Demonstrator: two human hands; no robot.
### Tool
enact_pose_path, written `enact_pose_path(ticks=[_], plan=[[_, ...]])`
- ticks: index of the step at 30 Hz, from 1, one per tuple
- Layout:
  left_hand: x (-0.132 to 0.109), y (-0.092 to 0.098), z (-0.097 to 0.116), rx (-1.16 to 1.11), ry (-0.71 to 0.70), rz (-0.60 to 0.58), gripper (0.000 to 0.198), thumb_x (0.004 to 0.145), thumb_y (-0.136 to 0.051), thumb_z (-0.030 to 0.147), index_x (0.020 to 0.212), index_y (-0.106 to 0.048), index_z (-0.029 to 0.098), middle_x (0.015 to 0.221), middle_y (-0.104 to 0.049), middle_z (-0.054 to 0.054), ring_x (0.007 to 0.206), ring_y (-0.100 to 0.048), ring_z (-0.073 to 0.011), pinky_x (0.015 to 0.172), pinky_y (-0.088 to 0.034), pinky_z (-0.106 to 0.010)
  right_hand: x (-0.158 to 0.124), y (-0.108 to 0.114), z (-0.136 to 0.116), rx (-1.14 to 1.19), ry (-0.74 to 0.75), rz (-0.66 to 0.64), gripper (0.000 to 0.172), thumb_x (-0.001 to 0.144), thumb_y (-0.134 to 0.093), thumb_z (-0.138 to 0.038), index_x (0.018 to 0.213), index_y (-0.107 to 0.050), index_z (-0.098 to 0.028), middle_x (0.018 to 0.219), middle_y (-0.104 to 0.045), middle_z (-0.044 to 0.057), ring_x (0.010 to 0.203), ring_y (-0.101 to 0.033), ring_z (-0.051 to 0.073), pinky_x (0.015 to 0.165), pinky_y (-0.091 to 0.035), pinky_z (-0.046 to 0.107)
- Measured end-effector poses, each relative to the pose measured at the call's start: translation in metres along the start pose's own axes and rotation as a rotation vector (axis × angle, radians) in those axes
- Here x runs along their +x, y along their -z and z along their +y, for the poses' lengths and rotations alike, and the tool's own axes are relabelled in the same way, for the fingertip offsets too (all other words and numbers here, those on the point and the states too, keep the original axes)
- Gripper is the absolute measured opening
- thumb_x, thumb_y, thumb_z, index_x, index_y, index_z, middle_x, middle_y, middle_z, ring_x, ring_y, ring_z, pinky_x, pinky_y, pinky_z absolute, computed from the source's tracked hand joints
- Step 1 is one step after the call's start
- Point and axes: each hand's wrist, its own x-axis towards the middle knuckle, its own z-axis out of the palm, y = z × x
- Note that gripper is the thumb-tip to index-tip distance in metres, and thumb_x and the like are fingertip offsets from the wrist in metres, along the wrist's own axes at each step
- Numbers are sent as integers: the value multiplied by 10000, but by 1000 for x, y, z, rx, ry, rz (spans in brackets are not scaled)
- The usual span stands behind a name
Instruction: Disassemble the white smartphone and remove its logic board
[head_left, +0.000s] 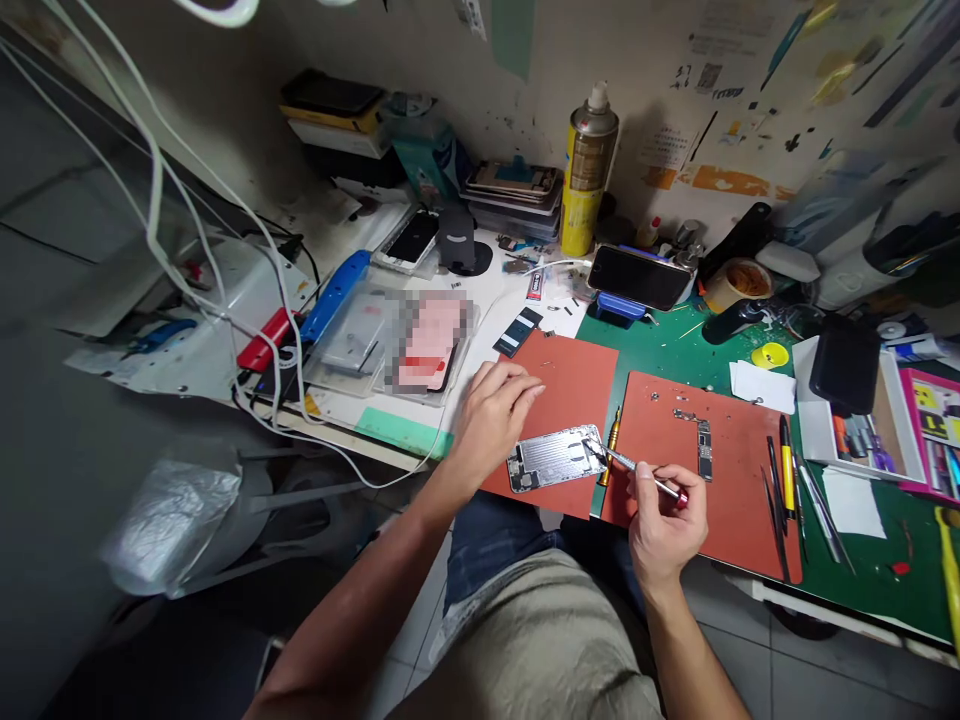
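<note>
An opened silver phone housing (559, 458) lies on the left reddish-brown mat (574, 375). My right hand (667, 515) grips a slim silver screwdriver (637, 466) with a red end, its tip at the housing's right end. Above the housing's left end, my left hand (495, 410) is closed, thumb and fingertips pressed together. Whatever may be between them is hidden or too small to see. A gold screwdriver (612, 445) rests just right of the housing. On the right mat (660, 530) lies a narrow circuit board (703, 450).
A battery (517, 332) lies behind the left mat. Tweezers (823, 512) and a yellow pen-like tool (787, 468) lie at the right. A phone (641, 278) leans on a blue stand, near a yellow spray can (589, 170). White cables (157, 190) hang at the left.
</note>
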Motion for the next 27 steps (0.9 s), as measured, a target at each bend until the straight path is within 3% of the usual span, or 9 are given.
enact_pose_path(ticks=[2,6,9,15,22,27], plan=[[-27,13,2,-54,-4,-42,142,1041,-688,314,1144,-704,217,1134,-739,-67,1120,-646,-243,1001,-541,-433,-3,1,-1,-38,41,-10,289,917,-842,-391,975,-640,-193,826,-748,11,668,-728,145,635,-609,257],[-77,25,2,-68,22,-189,553,835,-919,412,1261,-618,230,1405,-694,-120,1333,-602,-322,1099,-529,-524,-13,2,-2,-92,188,-88,228,929,-830,-300,1004,-638,-201,863,-761,18,693,-750,164,644,-638,293],[-95,23,4,-61,30,-232,677,799,-945,416,1343,-581,245,1459,-672,-123,1362,-592,-335,1127,-512,-550,-21,0,-3,-116,327,-169,204,934,-811,-217,1029,-630,-215,866,-752,14,704,-754,171,624,-638,299],[-98,17,4,-41,-15,-173,490,933,-829,373,1328,-582,220,1399,-705,-127,1289,-629,-313,1084,-513,-516,-30,-5,-6,-186,508,-264,246,918,-798,-133,1064,-627,-231,847,-704,-5,759,-764,199,681,-658,358],[-99,16,3,-65,-4,-150,342,941,-818,302,1205,-611,237,1378,-713,-116,1267,-625,-311,1058,-511,-518,-33,-4,-15,-198,399,-200,207,923,-818,-194,1001,-627,-221,788,-667,-20,711,-748,198,643,-655,363],[-101,16,3,-104,-1,-144,290,957,-800,276,1155,-594,229,1363,-699,-124,1271,-606,-302,1057,-521,-510,-34,0,-24,-177,355,-141,225,896,-838,-140,993,-647,-207,794,-682,-13,727,-748,194,645,-660,357]])
